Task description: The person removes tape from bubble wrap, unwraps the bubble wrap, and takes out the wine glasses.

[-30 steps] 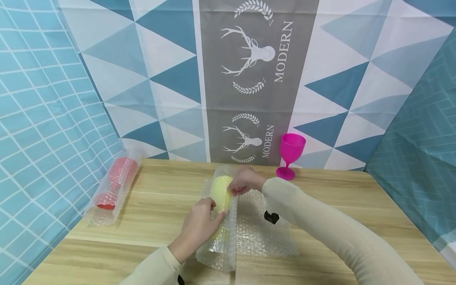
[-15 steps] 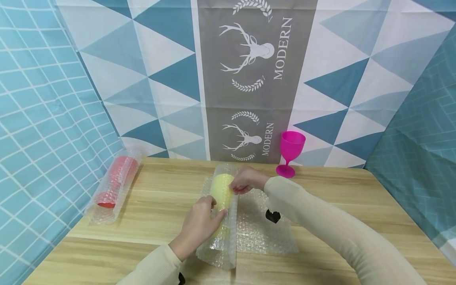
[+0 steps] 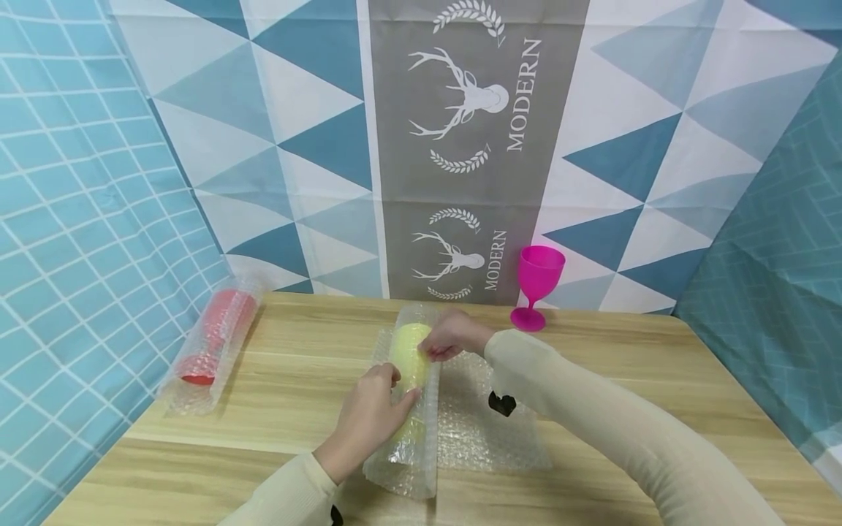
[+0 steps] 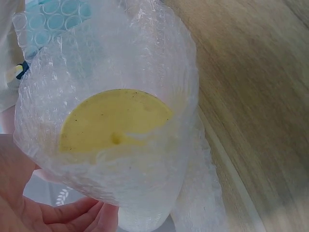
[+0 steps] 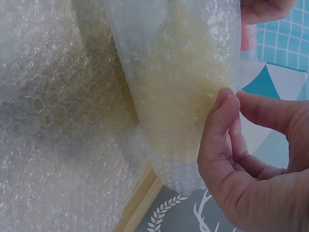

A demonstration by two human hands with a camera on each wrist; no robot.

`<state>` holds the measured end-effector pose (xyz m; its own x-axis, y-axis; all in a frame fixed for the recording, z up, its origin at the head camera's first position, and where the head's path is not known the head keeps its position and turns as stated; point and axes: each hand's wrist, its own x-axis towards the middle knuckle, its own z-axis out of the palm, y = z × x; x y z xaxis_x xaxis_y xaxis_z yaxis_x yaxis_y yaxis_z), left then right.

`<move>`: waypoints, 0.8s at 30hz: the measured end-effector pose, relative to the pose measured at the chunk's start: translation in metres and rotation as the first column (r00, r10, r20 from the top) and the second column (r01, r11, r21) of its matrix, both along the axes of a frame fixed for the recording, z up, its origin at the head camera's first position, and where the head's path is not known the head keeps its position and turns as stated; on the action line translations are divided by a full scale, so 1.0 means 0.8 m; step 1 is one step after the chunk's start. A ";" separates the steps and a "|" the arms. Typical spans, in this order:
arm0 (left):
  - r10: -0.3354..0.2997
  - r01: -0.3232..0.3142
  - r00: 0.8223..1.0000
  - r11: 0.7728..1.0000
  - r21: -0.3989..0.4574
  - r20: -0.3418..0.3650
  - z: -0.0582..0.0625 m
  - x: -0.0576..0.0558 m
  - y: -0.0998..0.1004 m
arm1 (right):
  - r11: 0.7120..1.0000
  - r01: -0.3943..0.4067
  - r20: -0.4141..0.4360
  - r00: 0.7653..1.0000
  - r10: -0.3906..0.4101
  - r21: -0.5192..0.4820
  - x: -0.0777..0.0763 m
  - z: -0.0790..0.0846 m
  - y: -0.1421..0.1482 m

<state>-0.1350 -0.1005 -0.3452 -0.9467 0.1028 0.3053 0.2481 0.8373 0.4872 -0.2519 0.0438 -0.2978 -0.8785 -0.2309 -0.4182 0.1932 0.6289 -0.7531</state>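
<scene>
Yellow plastic goblet (image 3: 409, 345) lies in clear bubble wrap (image 3: 487, 435) — left hand (image 3: 370, 410) and right hand (image 3: 457, 334) grip it, fingers curled, presumably against unrolling.

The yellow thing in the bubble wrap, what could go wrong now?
The bubble wrap could unroll if the right hand lets go, since no tape shows on it. The yellow thing might slip out: the left wrist view shows its flat end at what looks like an open end of the wrap. The pink cup could get bumped, as it stands near that hand.
</scene>
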 end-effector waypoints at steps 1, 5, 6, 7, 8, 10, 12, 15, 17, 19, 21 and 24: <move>0.000 0.000 1.000 1.000 0.001 0.000 0.000 0.000 0.000 | 1.000 -0.002 -0.007 1.000 0.002 0.006 0.001 0.000 0.000; 0.006 -0.006 1.000 1.000 0.000 0.000 -0.001 0.000 0.000 | 1.000 0.000 -0.023 1.000 0.000 0.003 0.004 0.000 0.000; 0.008 -0.008 1.000 1.000 0.000 -0.001 -0.001 0.000 0.000 | 1.000 0.001 -0.027 1.000 -0.001 0.001 0.004 0.000 0.000; 0.008 -0.008 1.000 1.000 0.000 0.000 -0.001 0.000 0.000 | 1.000 0.001 -0.030 1.000 -0.001 -0.001 0.005 0.000 -0.001; 0.009 -0.009 1.000 1.000 0.000 -0.001 -0.002 0.000 0.000 | 1.000 0.003 -0.029 1.000 -0.003 -0.005 0.005 0.000 -0.001; 0.010 -0.010 1.000 1.000 0.000 -0.006 -0.002 0.000 0.000 | 1.000 0.006 -0.034 0.999 -0.007 -0.009 0.005 0.000 -0.001; 0.006 -0.005 1.000 1.000 0.007 -0.008 -0.002 0.001 0.000 | 1.000 0.014 -0.034 0.999 -0.014 -0.014 0.004 0.000 0.000; 0.000 0.000 1.000 1.000 0.013 -0.013 -0.003 0.002 0.000 | 1.000 0.016 -0.040 0.999 -0.016 -0.011 0.003 -0.001 0.001; 0.000 0.001 1.000 1.000 0.018 -0.013 -0.004 0.003 0.000 | 1.000 0.014 -0.045 0.999 -0.014 -0.011 0.002 -0.001 0.002; 0.003 -0.003 1.000 1.000 0.014 -0.016 -0.005 0.004 0.000 | 1.000 0.010 -0.050 0.999 -0.010 -0.014 0.002 -0.001 0.004; 0.005 -0.005 1.000 1.000 0.013 -0.019 -0.005 0.004 0.000 | 1.000 0.008 -0.052 0.999 -0.009 -0.022 0.001 -0.002 0.005; 0.006 -0.005 1.000 1.000 0.009 -0.026 -0.005 0.003 -0.001 | 0.999 0.010 -0.041 0.999 -0.012 -0.036 0.000 -0.002 0.007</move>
